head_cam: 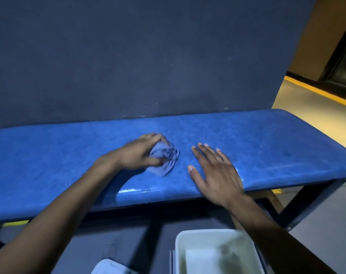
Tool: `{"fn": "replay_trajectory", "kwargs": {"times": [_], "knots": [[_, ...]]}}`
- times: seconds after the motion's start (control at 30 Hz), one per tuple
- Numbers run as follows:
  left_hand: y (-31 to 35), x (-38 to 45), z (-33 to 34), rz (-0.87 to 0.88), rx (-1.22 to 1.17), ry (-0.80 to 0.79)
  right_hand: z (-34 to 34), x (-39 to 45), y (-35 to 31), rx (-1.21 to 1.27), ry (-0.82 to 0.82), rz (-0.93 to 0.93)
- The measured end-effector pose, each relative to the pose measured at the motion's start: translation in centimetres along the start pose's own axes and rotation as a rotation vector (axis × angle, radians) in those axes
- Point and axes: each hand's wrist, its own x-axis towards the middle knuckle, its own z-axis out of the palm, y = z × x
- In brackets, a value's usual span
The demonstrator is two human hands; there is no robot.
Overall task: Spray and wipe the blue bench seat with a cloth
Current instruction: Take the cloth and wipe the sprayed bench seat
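Observation:
The blue bench seat [267, 143] runs across the middle of the head view, against a dark wall. My left hand [138, 153] grips a crumpled pale blue-grey cloth [165, 160] and holds it down on the seat near its centre; the cloth looks blurred. My right hand [215, 175] lies flat on the seat to the right of the cloth, fingers spread and straight, holding nothing. A wet shine shows along the seat's front edge between my hands. No spray bottle is in sight.
A white plastic tub [215, 252] stands on the floor below the bench, near my right forearm. A pale lid-like object [110, 266] shows at the bottom edge. The bench's dark frame leg [304, 204] stands at right. Floor with a yellow stripe [322, 91] lies beyond.

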Motion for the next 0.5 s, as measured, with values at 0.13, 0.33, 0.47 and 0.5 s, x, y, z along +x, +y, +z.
{"fn": "replay_trajectory", "kwargs": {"times": [0.13, 0.33, 0.47, 0.5], "knots": [[-1.3, -4.9, -2.5, 0.023, -0.101, -0.048, 0.1, 0.0, -0.1, -0.013, -0.005, 0.000], [-8.1, 6.8, -0.9, -0.471, 0.101, 0.294, 0.0, 0.0, 0.0, -0.026, -0.001, -0.007], [-4.6, 11.1, 0.1, -0.364, 0.068, 0.256, 0.1, 0.0, 0.1, -0.037, -0.003, -0.013], [-3.2, 10.1, -0.2, -0.268, 0.034, 0.197, 0.1, 0.0, 0.1, -0.034, -0.003, -0.016]]}}
